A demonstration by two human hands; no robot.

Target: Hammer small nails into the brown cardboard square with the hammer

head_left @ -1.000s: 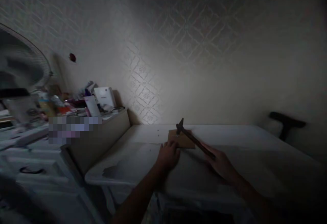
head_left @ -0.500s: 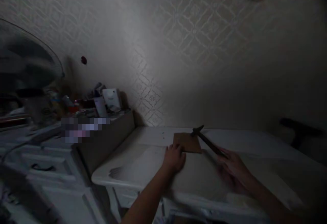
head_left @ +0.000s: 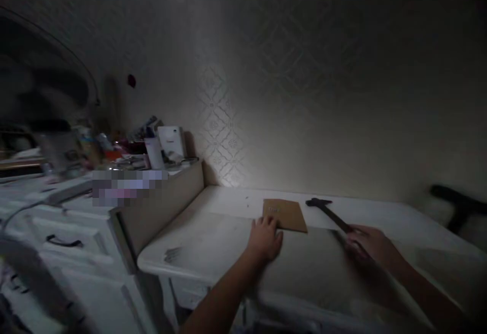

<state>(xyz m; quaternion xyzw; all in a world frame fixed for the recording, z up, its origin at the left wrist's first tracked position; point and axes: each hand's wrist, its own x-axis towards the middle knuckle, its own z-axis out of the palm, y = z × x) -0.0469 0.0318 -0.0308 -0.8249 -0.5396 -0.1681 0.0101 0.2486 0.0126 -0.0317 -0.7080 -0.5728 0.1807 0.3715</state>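
Note:
A flat brown board (head_left: 289,217), perhaps wood or cardboard, lies on the white tabletop. Small pale marks or bits show on its upper left part, too small to name. My left hand (head_left: 264,237) steadies the board's near left corner, fingers over the corner and thumb at the near edge. Right of the board, my right hand (head_left: 367,245) is wrapped round the handle of a dark hammer (head_left: 331,214). The hammer's head is just beyond the board's right edge, apart from it. Some blur covers the right hand.
Two tiny dark bits lie left of the board. A dark T-shaped object (head_left: 458,204) stands at the right. On the left, a white cabinet (head_left: 76,242) carries bottles, a white box (head_left: 172,141) and a fan (head_left: 49,80). The patterned wall rises behind the table.
The hammer has moved right, from over the board's far right corner to beside the board, together with my right hand. My left hand stays at the board's corner. The view has shifted slightly.

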